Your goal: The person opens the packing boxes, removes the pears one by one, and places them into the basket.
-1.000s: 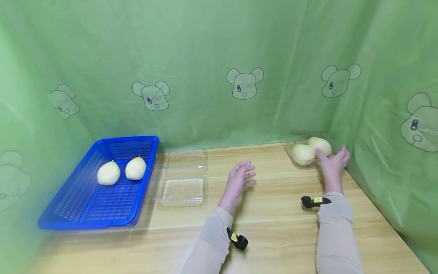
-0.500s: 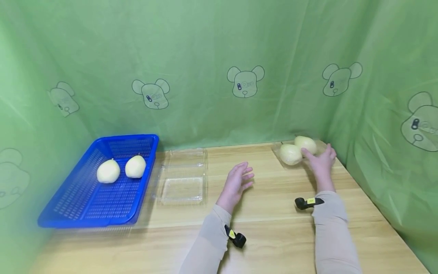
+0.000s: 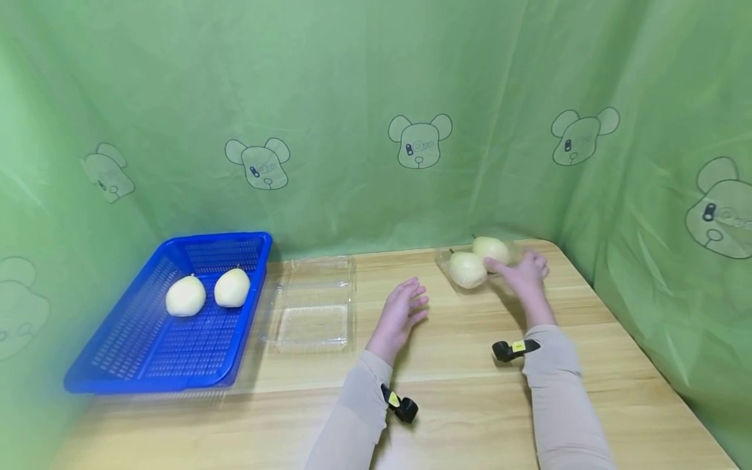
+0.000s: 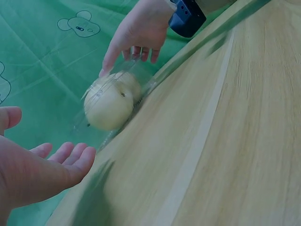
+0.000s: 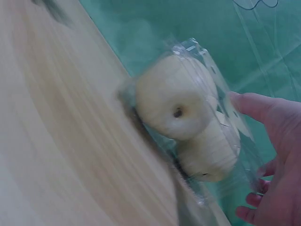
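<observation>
At the back right, my right hand grips a clear plastic box by its side. Its thumb lies at the lid's edge and its fingers curl at the box's outer side. Inside the box two pale yellow pears sit side by side, seen through the clear lid in the right wrist view. My left hand hovers over the middle of the table with relaxed, slightly bent fingers and holds nothing. In the left wrist view that hand's fingers point toward the box.
A blue plastic basket with two pale pears stands at the left. Beside it an opened clear plastic box lies on the wooden table. Green curtain hangs behind and along both sides.
My right hand and the box with the two pears have moved left along the back of the table. The left hand has shifted only slightly left.
</observation>
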A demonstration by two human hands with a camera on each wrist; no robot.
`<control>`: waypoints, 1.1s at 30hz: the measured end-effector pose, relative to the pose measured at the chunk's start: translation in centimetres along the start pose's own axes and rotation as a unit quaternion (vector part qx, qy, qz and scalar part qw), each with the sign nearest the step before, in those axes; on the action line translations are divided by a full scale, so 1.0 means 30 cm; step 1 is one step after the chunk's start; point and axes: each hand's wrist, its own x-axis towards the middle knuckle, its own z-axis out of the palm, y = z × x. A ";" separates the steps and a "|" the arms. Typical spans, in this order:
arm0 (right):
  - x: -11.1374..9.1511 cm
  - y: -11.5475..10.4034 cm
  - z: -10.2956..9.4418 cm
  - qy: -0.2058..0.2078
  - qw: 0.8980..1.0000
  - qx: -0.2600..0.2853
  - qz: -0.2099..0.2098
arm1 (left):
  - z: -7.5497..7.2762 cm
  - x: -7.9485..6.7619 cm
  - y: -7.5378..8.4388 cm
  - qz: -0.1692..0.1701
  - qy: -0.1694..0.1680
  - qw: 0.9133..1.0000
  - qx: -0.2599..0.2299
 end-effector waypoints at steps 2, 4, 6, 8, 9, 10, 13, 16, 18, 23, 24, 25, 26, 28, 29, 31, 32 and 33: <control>0.000 -0.006 0.004 -0.011 1.000 -0.008 -0.008 | -0.004 0.003 -0.001 -0.002 0.000 1.000 -0.005; -0.001 -0.012 0.005 -0.024 0.999 -0.020 -0.017 | -0.007 0.005 -0.003 -0.003 0.000 1.000 -0.009; -0.003 -0.019 0.007 -0.036 0.999 -0.033 -0.024 | -0.012 0.005 -0.005 -0.002 0.000 1.000 -0.012; -0.008 -0.028 0.010 -0.047 0.998 -0.041 -0.027 | -0.016 0.004 -0.005 -0.004 0.000 1.000 -0.013; -0.010 -0.032 0.010 -0.052 0.997 -0.046 -0.028 | -0.018 0.004 -0.006 -0.004 -0.001 1.000 -0.013; -0.011 -0.035 0.011 -0.058 0.997 -0.051 -0.030 | -0.019 0.004 -0.006 -0.004 -0.001 1.000 -0.014; -0.014 -0.045 0.012 -0.072 0.995 -0.060 -0.038 | -0.024 0.005 -0.004 -0.008 -0.002 1.000 -0.013; -0.017 -0.052 0.012 -0.083 0.993 -0.073 -0.052 | -0.028 0.010 -0.003 -0.008 -0.001 1.000 -0.013; -0.021 -0.058 0.012 -0.086 0.991 -0.077 -0.062 | -0.031 0.013 -0.002 -0.009 -0.002 1.000 -0.012; -0.035 -0.074 0.010 -0.095 0.989 -0.082 -0.078 | -0.037 0.018 -0.002 -0.009 -0.002 1.000 -0.016; -0.039 -0.078 0.009 -0.098 0.988 -0.083 -0.081 | -0.038 0.018 -0.002 -0.008 -0.002 1.000 -0.016; -0.042 -0.081 0.008 -0.100 0.988 -0.086 -0.082 | -0.039 0.019 -0.003 -0.008 -0.001 1.000 -0.017; -0.045 -0.084 0.007 -0.103 0.987 -0.088 -0.084 | -0.040 0.019 -0.004 -0.008 0.001 1.000 -0.019; -0.048 -0.088 0.006 -0.107 0.986 -0.090 -0.086 | -0.043 0.020 -0.004 -0.008 0.001 1.000 -0.019; -0.049 -0.090 0.006 -0.110 0.986 -0.092 -0.088 | -0.045 0.020 -0.003 -0.007 0.002 1.000 -0.019; -0.052 -0.095 0.007 -0.118 0.984 -0.095 -0.093 | -0.048 0.020 -0.002 -0.008 0.004 1.000 -0.016; -0.051 -0.096 0.008 -0.121 0.983 -0.096 -0.096 | -0.050 0.019 -0.001 -0.007 0.005 1.000 -0.014; -0.051 -0.099 0.009 -0.126 0.982 -0.098 -0.098 | -0.051 0.019 0.001 -0.006 0.007 1.000 -0.012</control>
